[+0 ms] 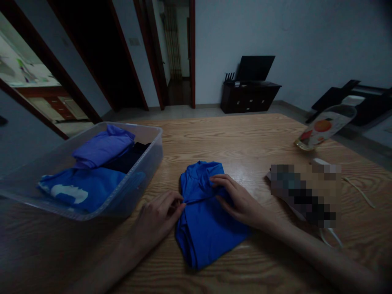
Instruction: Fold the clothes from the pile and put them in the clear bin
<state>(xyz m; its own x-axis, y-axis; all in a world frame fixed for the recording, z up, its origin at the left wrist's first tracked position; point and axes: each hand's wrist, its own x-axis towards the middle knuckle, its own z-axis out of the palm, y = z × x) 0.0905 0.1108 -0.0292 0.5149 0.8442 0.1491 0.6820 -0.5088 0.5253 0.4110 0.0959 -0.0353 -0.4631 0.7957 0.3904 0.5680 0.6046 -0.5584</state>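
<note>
A blue garment [214,228], partly folded, lies on the wooden table in front of me. A fold line crosses it, and the cloth above that line is wrinkled. At its left edge, my left hand [162,210] pinches the fabric at the end of the fold between thumb and fingers. My right hand [237,200] rests on the upper right part of the garment, its thumb and fingers apart and touching the cloth. The garment's kind cannot be made out in this folded state.
A clear plastic bin [147,167] at left holds a purple folded cloth [104,147], dark cloth and a blue printed cloth [82,185]. A tilted-looking clear bottle [324,126] stands at right on the table [245,134]. Nearer is a pixelated object [301,196] with white cords.
</note>
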